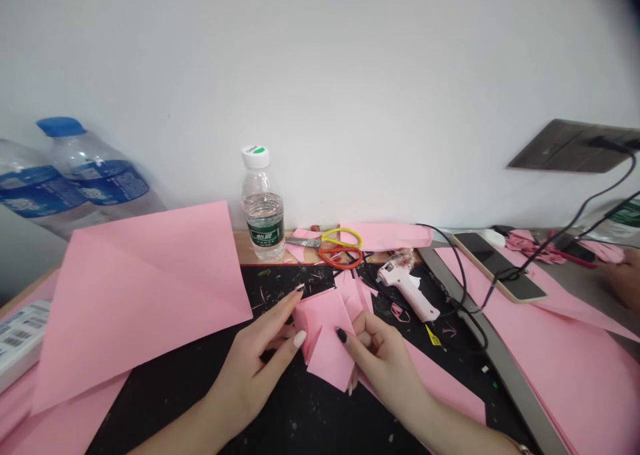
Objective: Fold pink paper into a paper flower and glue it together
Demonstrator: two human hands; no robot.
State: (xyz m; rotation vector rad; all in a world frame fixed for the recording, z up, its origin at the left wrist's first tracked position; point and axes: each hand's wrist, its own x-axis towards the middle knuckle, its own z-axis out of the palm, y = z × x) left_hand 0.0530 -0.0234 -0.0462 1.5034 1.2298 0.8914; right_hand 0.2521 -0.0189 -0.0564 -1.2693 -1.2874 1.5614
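Observation:
A folded piece of pink paper (330, 341) is held up between both hands over the black mat (200, 388). My right hand (383, 358) pinches its right side, the thumb with a dark nail on the front face and the other fingers partly behind. At its left edge, my left hand (263, 351) touches the folds with thumb and forefinger, which are apart; its other fingers are partly hidden. Pink scraps (353, 291) lie just behind the folded paper, and a pink strip (445, 381) runs under my right forearm.
Behind stand a water bottle (265, 218) and scissors (340, 248) with yellow and orange handles. A glue gun (410, 288) with a black cable lies right of centre, near a phone (500, 268). Large pink sheets (150, 295) cover the left. Another person's hand (625, 278) shows far right.

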